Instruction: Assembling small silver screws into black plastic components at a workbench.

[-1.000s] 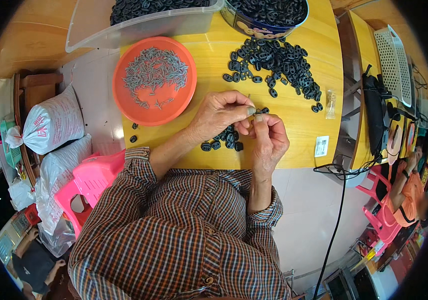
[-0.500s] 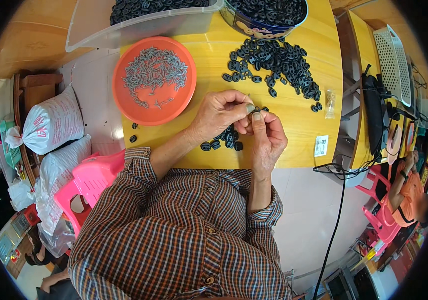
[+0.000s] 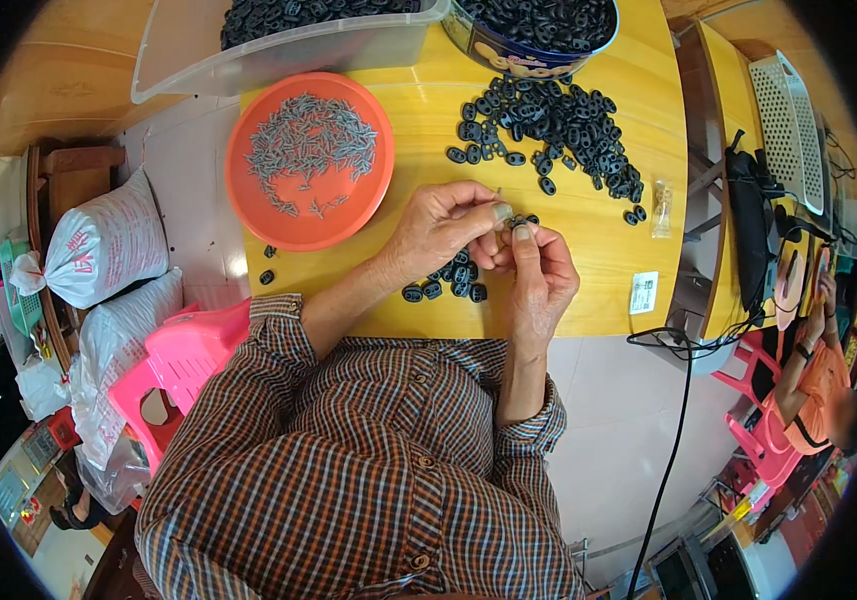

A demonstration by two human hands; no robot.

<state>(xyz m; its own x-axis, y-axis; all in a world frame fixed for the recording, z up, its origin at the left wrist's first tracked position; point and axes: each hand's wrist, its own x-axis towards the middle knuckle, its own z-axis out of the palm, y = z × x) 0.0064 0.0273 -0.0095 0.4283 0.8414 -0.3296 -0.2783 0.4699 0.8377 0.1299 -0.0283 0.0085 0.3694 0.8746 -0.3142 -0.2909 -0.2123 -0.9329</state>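
Observation:
My left hand [image 3: 440, 228] is closed in a pinch, and a thin grey piece [image 3: 498, 192] sticks up past its fingertips. Against it, my right hand [image 3: 538, 270] pinches a small black oval piece with holes [image 3: 522, 219] between thumb and fingers. The fingertips of both hands meet over the table, partly hiding what they hold. Under my wrists lies a small group of black oval pieces [image 3: 460, 276]. To the left, an orange-red bowl [image 3: 235, 165] holds many slender grey pieces [image 3: 313, 140]. Further off spreads a heap of black oval pieces [image 3: 588, 125].
A clear plastic bin [image 3: 278, 66] and a round blue tin [image 3: 523, 62], both with black pieces, stand at the table's far side. A small clear packet [image 3: 661, 208] and a white label [image 3: 643, 292] lie right. A pink chair [image 3: 183, 355] stands left; a black cable [image 3: 676, 430] hangs right.
My right hand has shifted very slightly to the right, still pinching the black piece. The other person at the far right has moved an arm. A limb at the lower left is gone.

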